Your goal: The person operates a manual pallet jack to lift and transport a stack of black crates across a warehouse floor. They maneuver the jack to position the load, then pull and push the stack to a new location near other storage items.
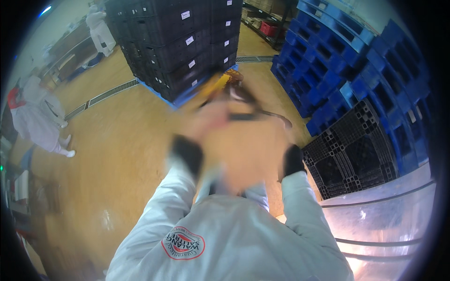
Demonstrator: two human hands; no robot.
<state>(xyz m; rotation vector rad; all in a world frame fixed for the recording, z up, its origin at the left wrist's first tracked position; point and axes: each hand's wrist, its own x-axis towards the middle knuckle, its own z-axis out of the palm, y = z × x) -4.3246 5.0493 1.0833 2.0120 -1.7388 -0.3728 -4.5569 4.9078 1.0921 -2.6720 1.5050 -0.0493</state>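
Both my hands are stretched out ahead, smeared by motion. My left hand, beyond a dark cuff, is at the left end of a black handle bar; whether its fingers are wrapped round the bar is too blurred to tell. The bar appears to belong to a yellow pallet jack, also blurred. It stands at the foot of a tall stack of black crates on a blue pallet. My right hand, above another dark cuff, is right of the bar, its fingers indistinct.
Blue pallets are piled along the right, with a black plastic pallet leaning against them. Clear strip curtains hang at lower right. Two people in white are at the left. A drain grate crosses the tan floor.
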